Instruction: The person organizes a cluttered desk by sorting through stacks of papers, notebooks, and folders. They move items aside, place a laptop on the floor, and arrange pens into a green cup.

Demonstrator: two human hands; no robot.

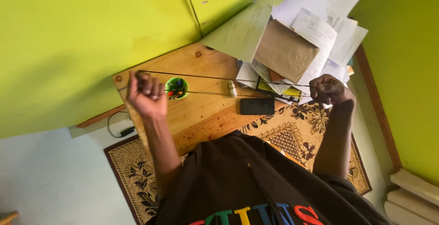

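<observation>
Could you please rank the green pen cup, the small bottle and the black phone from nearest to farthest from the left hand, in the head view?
From the left hand:
1. Green pen cup, right beside it.
2. Small bottle, mid-table.
3. Black phone, farther toward the right hand.

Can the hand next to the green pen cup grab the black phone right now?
Probably not yet. The left hand is closed around a thin dark string stretched across to the right hand. The black phone lies uncovered on the wooden table, but the hand would have to let go.

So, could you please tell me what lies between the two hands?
In the head view, dark cords stretch from the left hand to the right hand, over a green pen cup.
</observation>
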